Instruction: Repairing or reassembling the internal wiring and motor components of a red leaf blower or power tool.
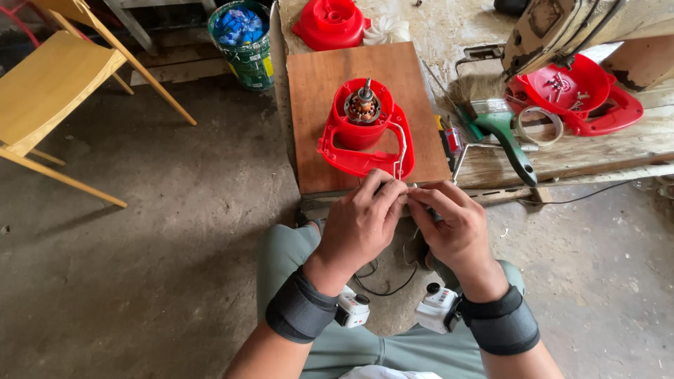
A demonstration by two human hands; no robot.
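Left hand (361, 221): fingertips pinched on the white wires (401, 151), at the board's near edge.
Right hand (453, 224): pinching the same wire ends, touching the left.
Wires: run up to the red motor housing (361, 133) on the wooden board (330, 70).
Handling: keep wires slack, grip near tips.
Nearby: paintbrush (502, 130) on the worktop (618, 144).

Black wristbands (300, 307), white wrist devices (351, 309), green trousers (351, 344)
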